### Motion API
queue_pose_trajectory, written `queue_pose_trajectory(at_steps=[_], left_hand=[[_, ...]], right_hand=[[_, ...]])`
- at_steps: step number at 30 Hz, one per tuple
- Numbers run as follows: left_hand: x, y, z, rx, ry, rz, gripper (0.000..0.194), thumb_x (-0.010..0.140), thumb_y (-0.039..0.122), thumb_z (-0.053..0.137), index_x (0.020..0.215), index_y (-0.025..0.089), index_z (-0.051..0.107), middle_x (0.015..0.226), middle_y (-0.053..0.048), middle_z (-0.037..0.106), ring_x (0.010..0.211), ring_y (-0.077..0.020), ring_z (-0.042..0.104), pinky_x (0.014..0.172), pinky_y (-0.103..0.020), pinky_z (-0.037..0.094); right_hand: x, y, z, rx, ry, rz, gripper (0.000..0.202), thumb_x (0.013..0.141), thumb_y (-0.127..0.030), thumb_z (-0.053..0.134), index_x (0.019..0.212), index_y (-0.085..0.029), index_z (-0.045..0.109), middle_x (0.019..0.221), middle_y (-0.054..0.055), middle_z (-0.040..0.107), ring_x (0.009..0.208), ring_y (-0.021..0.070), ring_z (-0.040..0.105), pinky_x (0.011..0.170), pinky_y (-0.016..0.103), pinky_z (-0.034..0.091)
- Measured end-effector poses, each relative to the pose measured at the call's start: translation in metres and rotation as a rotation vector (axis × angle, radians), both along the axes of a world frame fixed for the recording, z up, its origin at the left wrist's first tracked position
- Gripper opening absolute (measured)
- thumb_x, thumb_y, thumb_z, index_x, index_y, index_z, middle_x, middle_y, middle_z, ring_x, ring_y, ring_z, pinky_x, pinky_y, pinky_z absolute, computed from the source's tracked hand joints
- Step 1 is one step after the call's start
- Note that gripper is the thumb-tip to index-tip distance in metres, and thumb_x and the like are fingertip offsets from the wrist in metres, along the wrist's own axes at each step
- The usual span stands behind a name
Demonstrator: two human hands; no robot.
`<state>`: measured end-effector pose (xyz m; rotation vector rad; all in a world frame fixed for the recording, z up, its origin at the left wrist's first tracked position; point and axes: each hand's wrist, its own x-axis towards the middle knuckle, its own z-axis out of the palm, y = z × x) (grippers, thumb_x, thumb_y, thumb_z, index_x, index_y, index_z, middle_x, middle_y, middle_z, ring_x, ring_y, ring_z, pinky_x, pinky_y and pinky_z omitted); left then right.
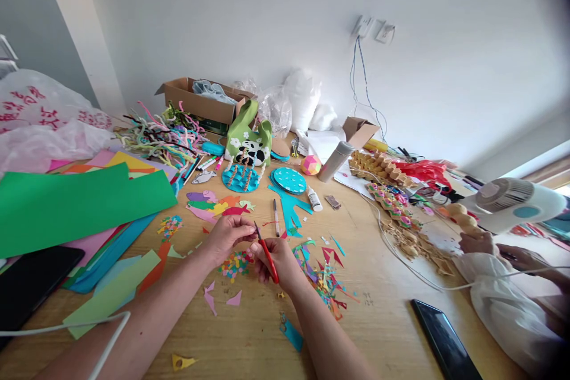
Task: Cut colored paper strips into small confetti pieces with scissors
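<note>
My right hand [285, 260] grips a pair of small scissors [269, 261] with red handles, their dark tips pointing up and left. Close to those tips, the fingers of my left hand [228, 236] are pinched together; whatever is between them is too small to make out. Beneath both hands lies a pile of round paper dots [234, 266] in many colours. Coloured paper scraps [327, 285] are scattered right of my right wrist, and pink scraps [234, 298] lie below the dots. Paper fish [220, 205] in several colours rest just beyond my left hand.
Coloured paper sheets [84, 205] are stacked at left near a black tablet-like device [35, 285]. Beyond stand a panda bag [249, 145], a blue disc [289, 180] and a grey bottle [336, 161]. At right are a phone [445, 338], a white fan [512, 205] and another person's hands [478, 244].
</note>
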<state>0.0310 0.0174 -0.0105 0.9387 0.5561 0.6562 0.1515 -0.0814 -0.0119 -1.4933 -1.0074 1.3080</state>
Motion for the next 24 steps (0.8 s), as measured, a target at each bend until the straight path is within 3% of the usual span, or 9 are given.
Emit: queue_pose_trajectory(at_steps=[8, 11, 16, 24], left_hand=[[0.0012, 0.0038, -0.0025, 0.003, -0.002, 0.053, 0.012, 0.056, 0.02, 0.075, 0.062, 0.013, 0.068, 0.061, -0.002, 0.067, 0.06, -0.0122, 0.061, 0.064, -0.025, 0.047], [0.0011, 0.0039, -0.0033, 0.002, 0.018, 0.077, 0.013, 0.056, 0.022, 0.076, 0.062, 0.013, 0.068, 0.061, -0.003, 0.067, 0.062, -0.0127, 0.061, 0.065, -0.025, 0.046], [0.0006, 0.0005, -0.0034, 0.057, 0.077, -0.005, 0.014, 0.058, 0.022, 0.076, 0.064, 0.011, 0.069, 0.062, -0.004, 0.067, 0.06, -0.0118, 0.058, 0.064, -0.025, 0.046], [-0.0003, -0.002, -0.0077, 0.176, 0.197, -0.111, 0.015, 0.062, 0.025, 0.073, 0.065, 0.012, 0.068, 0.064, -0.004, 0.067, 0.059, -0.0122, 0.058, 0.063, -0.026, 0.047]], right_hand=[[-0.0043, 0.0003, 0.0058, -0.001, 0.055, -0.015, 0.039, 0.07, -0.051, 0.067, 0.062, -0.016, 0.051, 0.043, -0.001, 0.055, 0.03, 0.011, 0.049, 0.031, 0.019, 0.037], [-0.0051, 0.0011, 0.0062, 0.067, 0.029, -0.144, 0.037, 0.07, -0.047, 0.067, 0.06, -0.016, 0.05, 0.045, -0.001, 0.054, 0.032, 0.0111, 0.049, 0.034, 0.021, 0.037], [-0.0007, 0.0057, 0.0034, 0.267, -0.075, -0.396, 0.024, 0.066, -0.03, 0.072, 0.07, -0.016, 0.054, 0.058, -0.002, 0.056, 0.052, 0.0116, 0.053, 0.05, 0.021, 0.041], [0.0041, 0.0081, -0.0028, 0.274, -0.158, -0.389, 0.017, 0.067, -0.025, 0.066, 0.069, -0.017, 0.051, 0.061, -0.003, 0.053, 0.057, 0.0118, 0.047, 0.054, 0.023, 0.036]])
